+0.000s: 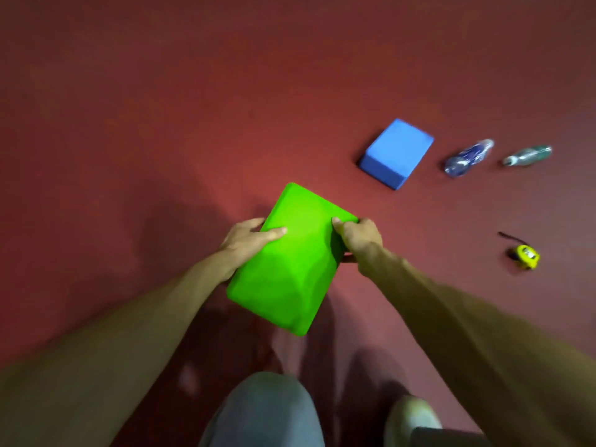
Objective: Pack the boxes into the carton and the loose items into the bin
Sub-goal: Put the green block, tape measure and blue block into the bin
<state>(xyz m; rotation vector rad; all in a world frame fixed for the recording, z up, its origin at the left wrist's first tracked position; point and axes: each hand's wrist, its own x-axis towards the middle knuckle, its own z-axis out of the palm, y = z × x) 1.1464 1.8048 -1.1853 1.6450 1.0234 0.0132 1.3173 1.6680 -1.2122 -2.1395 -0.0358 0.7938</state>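
Both hands, left hand (246, 238) and right hand (358, 235), grip pinching a green foam block (290, 259) by its long sides above the red floor (161, 124); it looks light, stiff, slightly squashy; blue foam block (397, 153) at two o'clock.

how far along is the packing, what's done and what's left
Nothing visibly packed yet; neither carton nor bin is in view. In hand: the green box, gripped by the left hand and right hand. Left on the floor: the blue box, two bottles and the tape measure.
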